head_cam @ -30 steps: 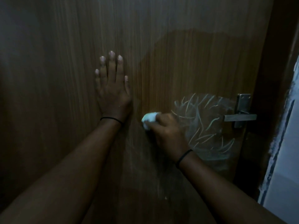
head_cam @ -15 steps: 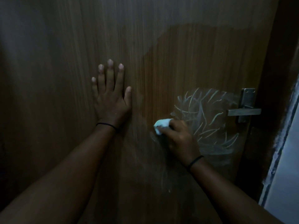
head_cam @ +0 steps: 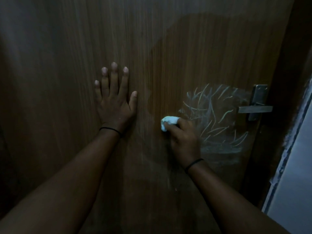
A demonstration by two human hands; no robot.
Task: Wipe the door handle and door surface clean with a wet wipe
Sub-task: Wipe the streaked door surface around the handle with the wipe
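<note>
Door [head_cam: 168, 48] — brown wood-grain panel, dimly lit, with pale streaky marks [head_cam: 214, 114] being shown just left of the metal door handle [head_cam: 255, 108] near its right edge. Left hand [head_cam: 116, 105] — grip released, fingers straight and spread, palm being laid flat against the door, a thin dark band [head_cam: 109, 129] being worn at the wrist. Right hand [head_cam: 182, 137] — grip being clenched round a bunched white wet wipe [head_cam: 168, 122], which is being pressed to the door surface at the left margin of the marks, between the two hands and well apart from the handle.
</note>
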